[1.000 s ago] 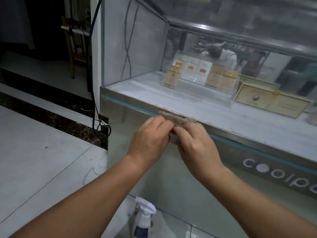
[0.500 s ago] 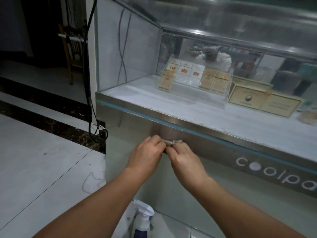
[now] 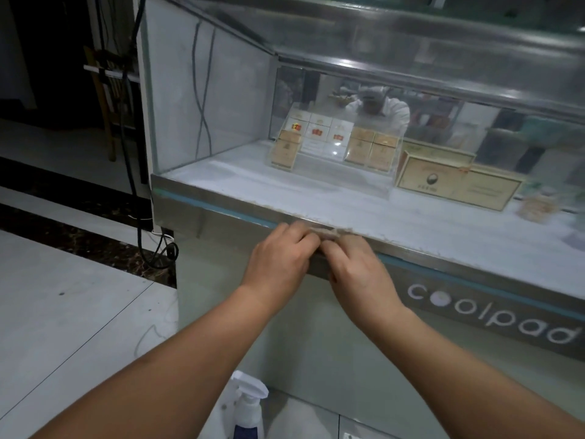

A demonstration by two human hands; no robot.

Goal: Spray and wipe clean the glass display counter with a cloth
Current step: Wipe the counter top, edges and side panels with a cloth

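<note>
My left hand (image 3: 278, 258) and right hand (image 3: 357, 267) pinch the cloth (image 3: 327, 232), I think; we're back up at the metal trim (image 3: 221, 206), still scrubbing.

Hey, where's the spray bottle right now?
In the head view the spray bottle stands on the floor at bottom centre, at the foot of the display counter, below the left hand.

- A shop was shown by a glass counter (image 3: 221, 202) framed in metal.
- Cigarette packs (image 3: 316, 134) were set out in rows inside it for display.
- Cartons (image 3: 456, 183) were laid beside them.
- Brand lettering (image 3: 490, 315), "coolpad", was printed across its front band.
- A tiled floor (image 3: 63, 327) was laid around it.
</note>
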